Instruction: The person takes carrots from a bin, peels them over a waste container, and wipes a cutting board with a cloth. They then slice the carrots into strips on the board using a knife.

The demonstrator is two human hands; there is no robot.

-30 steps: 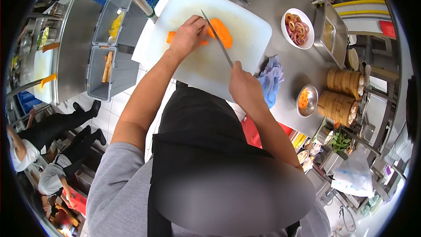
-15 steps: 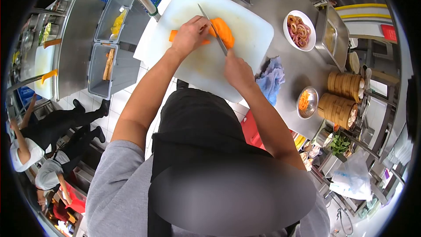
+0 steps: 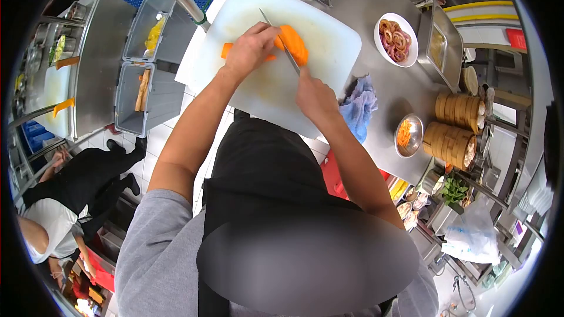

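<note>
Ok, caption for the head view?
Left hand steadies an orange vegetable on a white board; right hand slices with a knife.

Bright light fills the kitchen, the white board [image 3: 329, 41] at 12 o'clock shines, the round picture bends near its black edges, and a grey blur sits at 6 o'clock.

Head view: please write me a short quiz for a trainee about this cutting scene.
1. True or false: the right hand holds the knife.
2. The blue cloth lies: A) on the middle of the board; B) beside the board; C) in a bowl.
3. Which hand rests on the carrot?
Key: 1 true; 2 B; 3 the left hand.
</note>
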